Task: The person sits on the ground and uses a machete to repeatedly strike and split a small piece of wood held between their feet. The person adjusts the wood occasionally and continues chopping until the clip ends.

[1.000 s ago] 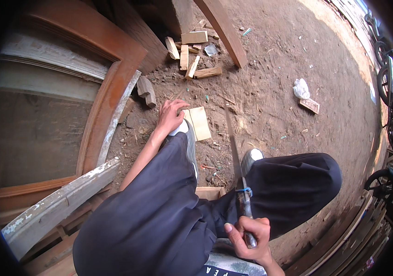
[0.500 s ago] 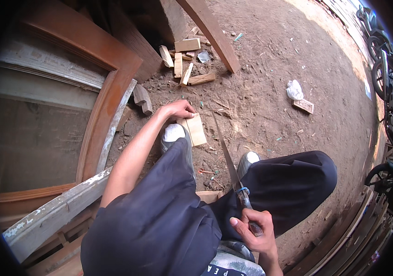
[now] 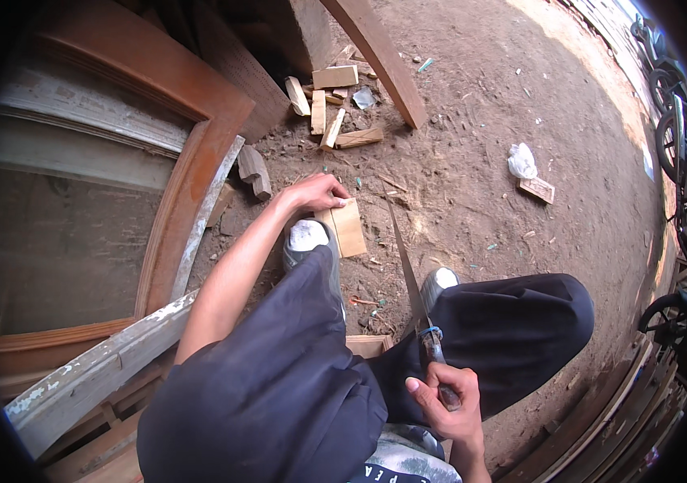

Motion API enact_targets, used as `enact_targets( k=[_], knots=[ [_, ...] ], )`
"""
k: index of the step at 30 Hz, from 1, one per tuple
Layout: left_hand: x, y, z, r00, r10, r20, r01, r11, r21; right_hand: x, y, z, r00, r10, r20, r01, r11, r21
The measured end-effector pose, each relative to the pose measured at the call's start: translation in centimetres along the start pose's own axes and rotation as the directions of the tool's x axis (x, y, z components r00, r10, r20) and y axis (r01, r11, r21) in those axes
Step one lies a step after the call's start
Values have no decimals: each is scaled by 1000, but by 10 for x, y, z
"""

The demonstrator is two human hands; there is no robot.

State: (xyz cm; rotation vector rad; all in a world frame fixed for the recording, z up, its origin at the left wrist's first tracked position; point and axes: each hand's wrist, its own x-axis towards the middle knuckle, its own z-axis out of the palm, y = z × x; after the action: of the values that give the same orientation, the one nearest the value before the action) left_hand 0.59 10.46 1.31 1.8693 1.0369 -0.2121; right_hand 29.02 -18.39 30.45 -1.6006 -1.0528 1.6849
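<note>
Out ahead, my left hand (image 3: 317, 194) is closed on the far edge of a pale wooden block (image 3: 349, 228), its thumb resting on top. The block lies beside my left shoe (image 3: 306, 237), and a line runs across its face. Over my right thigh, my right hand (image 3: 449, 400) is wrapped round the worn handle of a handsaw (image 3: 408, 270). Blue binding circles the saw where blade meets handle. The long narrow blade points away from me, between my feet, to the right of the block and apart from it.
Wood offcuts (image 3: 335, 77) lie scattered on the dirt beneath a slanted plank (image 3: 383, 60). At left stands a brown wooden frame (image 3: 168, 209). A white plastic bag (image 3: 522, 161) sits by a small wood piece (image 3: 536, 189). Motorcycles (image 3: 673, 145) line the right edge.
The whole scene sits slightly farther right in the picture. My left hand keeps its hold on the block, and the saw stays in my right hand, with little visible movement.
</note>
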Motion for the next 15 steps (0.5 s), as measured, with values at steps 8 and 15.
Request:
enact_targets(
  k=[8, 15],
  knots=[
    [-8, 21, 3, 1000, 20, 14, -21, 998, 61, 7, 5, 0, 1000, 3, 9, -3, 1000, 19],
    [-10, 33, 0, 998, 59, 11, -60, 986, 156, 10, 4, 0, 1000, 11, -3, -11, 1000, 19]
  ],
)
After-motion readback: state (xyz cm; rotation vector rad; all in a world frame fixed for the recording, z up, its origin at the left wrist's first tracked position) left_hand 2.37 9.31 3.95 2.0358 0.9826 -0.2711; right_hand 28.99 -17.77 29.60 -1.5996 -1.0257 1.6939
